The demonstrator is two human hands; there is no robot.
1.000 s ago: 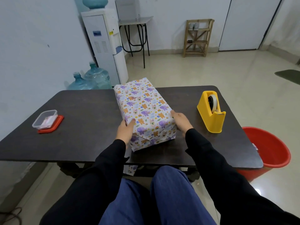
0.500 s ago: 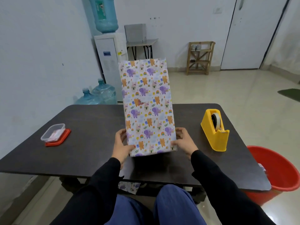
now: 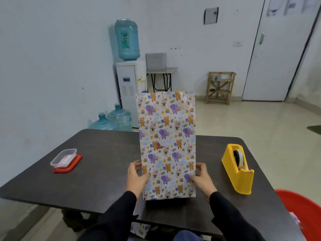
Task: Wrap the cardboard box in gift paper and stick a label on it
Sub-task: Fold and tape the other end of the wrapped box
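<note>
Box [image 3: 167, 145] upright between left hand [image 3: 137, 177] and right hand [image 3: 202, 179], back hidden

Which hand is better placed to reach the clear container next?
Left, probably: the left hand grips the wrapped box on the side facing the clear container; the right hand is nearer the tape dispenser.

The wrapped box [image 3: 166, 145] hides the fingers' [image 3: 135, 166] far ends. Right of the fingers, the frame edge cuts off the red bucket [image 3: 304, 207].

No text can be read: the green label on the water bottle [image 3: 127, 39] is too blurred to read.
</note>
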